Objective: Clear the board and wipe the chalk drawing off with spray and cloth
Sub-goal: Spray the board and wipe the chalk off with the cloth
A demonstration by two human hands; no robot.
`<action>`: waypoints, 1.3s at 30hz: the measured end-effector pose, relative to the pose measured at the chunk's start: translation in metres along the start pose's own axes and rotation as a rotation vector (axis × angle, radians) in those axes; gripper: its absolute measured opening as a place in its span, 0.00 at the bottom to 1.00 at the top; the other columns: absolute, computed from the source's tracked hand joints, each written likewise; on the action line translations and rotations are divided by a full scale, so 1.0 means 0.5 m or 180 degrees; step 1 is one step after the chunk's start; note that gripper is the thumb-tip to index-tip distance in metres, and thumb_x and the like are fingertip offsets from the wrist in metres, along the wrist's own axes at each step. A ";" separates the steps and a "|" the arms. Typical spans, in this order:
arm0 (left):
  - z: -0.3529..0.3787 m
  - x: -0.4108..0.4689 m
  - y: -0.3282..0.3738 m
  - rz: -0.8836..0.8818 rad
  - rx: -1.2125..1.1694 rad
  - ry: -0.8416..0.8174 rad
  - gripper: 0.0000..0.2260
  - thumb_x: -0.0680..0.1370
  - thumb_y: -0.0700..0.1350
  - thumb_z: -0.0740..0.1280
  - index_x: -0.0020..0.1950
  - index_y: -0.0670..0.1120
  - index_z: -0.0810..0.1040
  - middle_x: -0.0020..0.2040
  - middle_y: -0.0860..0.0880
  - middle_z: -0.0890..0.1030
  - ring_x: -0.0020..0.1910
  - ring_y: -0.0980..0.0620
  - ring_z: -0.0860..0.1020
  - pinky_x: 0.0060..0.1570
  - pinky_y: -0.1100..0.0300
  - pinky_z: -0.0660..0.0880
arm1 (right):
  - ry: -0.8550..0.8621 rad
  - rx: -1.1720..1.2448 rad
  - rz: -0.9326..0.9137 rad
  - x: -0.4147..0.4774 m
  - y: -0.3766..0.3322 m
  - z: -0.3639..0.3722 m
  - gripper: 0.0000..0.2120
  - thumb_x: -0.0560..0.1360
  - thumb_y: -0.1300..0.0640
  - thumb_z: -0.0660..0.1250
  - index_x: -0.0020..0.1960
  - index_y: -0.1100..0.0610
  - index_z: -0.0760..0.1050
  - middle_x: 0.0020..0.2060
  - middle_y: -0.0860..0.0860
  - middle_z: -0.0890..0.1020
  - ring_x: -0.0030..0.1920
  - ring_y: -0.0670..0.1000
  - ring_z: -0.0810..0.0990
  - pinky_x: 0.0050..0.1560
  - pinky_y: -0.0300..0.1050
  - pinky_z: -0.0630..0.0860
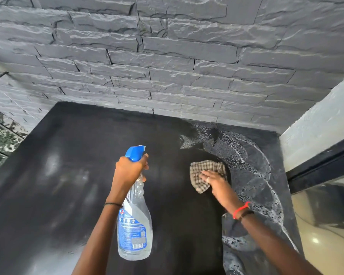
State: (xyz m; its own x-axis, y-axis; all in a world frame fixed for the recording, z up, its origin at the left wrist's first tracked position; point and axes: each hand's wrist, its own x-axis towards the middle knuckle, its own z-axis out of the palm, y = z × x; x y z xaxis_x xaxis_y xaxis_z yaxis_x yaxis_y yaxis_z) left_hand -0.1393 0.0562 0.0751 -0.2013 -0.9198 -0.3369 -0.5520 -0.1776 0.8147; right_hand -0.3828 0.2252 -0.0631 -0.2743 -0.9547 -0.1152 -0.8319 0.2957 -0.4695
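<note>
Chalk drawing (pixel 252 175) shows only along the right side of the black board (pixel 68 155), as a long pale band running from the far edge by the stone wall (pixel 167 56) down to the near right corner. The cloth (pixel 205 171) lies flat on the board just left of that band, under the right hand (pixel 214 182), whose fingers (pixel 204 174) are spread and pressing on it. The left hand (pixel 130 169) is farther from the chalk, with its fingers curled round the neck of the spray bottle (pixel 134 225), which is held above the dark middle. The right hand is nearer, so the next wipe likely goes rightward.
</note>
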 end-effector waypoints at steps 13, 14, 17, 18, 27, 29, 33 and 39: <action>-0.002 0.136 0.031 0.0068 0.0272 -0.0153 0.15 0.76 0.50 0.68 0.37 0.40 0.81 0.34 0.48 0.84 0.21 0.51 0.79 0.32 0.64 0.73 | 0.0136 0.0233 0.0269 0.341 -0.142 -0.012 0.15 0.74 0.69 0.58 0.57 0.64 0.78 0.56 0.61 0.80 0.59 0.58 0.76 0.64 0.50 0.70; 0.000 0.148 0.039 0.0101 0.0267 -0.0161 0.15 0.76 0.50 0.68 0.36 0.41 0.81 0.33 0.49 0.84 0.21 0.52 0.79 0.31 0.64 0.73 | 0.0065 0.0255 0.0130 0.325 -0.159 0.008 0.17 0.73 0.71 0.57 0.59 0.65 0.77 0.59 0.61 0.78 0.62 0.57 0.74 0.68 0.46 0.65; 0.002 0.182 0.061 0.0161 0.0144 -0.0186 0.14 0.76 0.49 0.68 0.34 0.43 0.80 0.33 0.50 0.83 0.21 0.50 0.79 0.33 0.61 0.76 | 0.0086 0.0137 -0.0242 0.244 -0.163 0.053 0.27 0.69 0.75 0.56 0.67 0.61 0.71 0.68 0.56 0.71 0.70 0.54 0.65 0.72 0.38 0.50; 0.002 0.191 0.065 0.0189 0.0109 -0.0189 0.14 0.76 0.49 0.69 0.33 0.44 0.80 0.33 0.49 0.84 0.22 0.50 0.79 0.34 0.59 0.77 | 0.0094 0.0120 -0.0314 0.212 -0.151 0.058 0.29 0.68 0.75 0.56 0.67 0.60 0.71 0.68 0.54 0.71 0.71 0.53 0.64 0.72 0.36 0.49; -0.005 0.236 0.077 0.0341 0.0096 -0.0288 0.15 0.76 0.49 0.68 0.33 0.44 0.79 0.30 0.51 0.82 0.20 0.52 0.78 0.31 0.66 0.74 | 0.0139 -0.0220 0.0438 0.231 0.089 -0.075 0.34 0.61 0.81 0.55 0.63 0.59 0.75 0.63 0.57 0.76 0.64 0.56 0.74 0.68 0.34 0.56; -0.011 0.235 0.074 0.0360 0.0117 -0.0309 0.15 0.77 0.50 0.67 0.32 0.44 0.79 0.31 0.49 0.82 0.21 0.52 0.78 0.33 0.62 0.73 | 0.0192 -0.0229 0.0530 0.304 0.084 -0.107 0.31 0.65 0.79 0.55 0.63 0.59 0.75 0.63 0.57 0.76 0.63 0.55 0.75 0.67 0.36 0.60; -0.022 0.238 0.068 0.0382 0.0081 -0.0352 0.15 0.77 0.50 0.68 0.33 0.44 0.79 0.34 0.47 0.84 0.22 0.50 0.79 0.38 0.57 0.76 | 0.0063 -0.0230 0.0253 0.415 -0.030 -0.084 0.23 0.70 0.73 0.58 0.62 0.61 0.76 0.63 0.59 0.76 0.65 0.55 0.73 0.68 0.41 0.61; -0.020 0.248 0.068 0.0335 -0.0011 -0.0369 0.12 0.77 0.49 0.69 0.36 0.44 0.79 0.34 0.48 0.83 0.23 0.49 0.79 0.37 0.56 0.77 | -0.0212 -0.0372 -0.0408 0.498 -0.196 -0.018 0.20 0.75 0.72 0.55 0.64 0.64 0.73 0.62 0.61 0.75 0.64 0.58 0.72 0.66 0.48 0.66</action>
State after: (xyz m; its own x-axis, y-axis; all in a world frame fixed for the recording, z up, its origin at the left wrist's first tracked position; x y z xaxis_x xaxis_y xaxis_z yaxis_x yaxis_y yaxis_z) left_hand -0.1750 -0.0673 0.0659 -0.3500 -0.8869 -0.3016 -0.5202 -0.0837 0.8499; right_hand -0.3740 -0.0410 -0.0380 -0.1332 -0.9838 -0.1204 -0.9095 0.1696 -0.3797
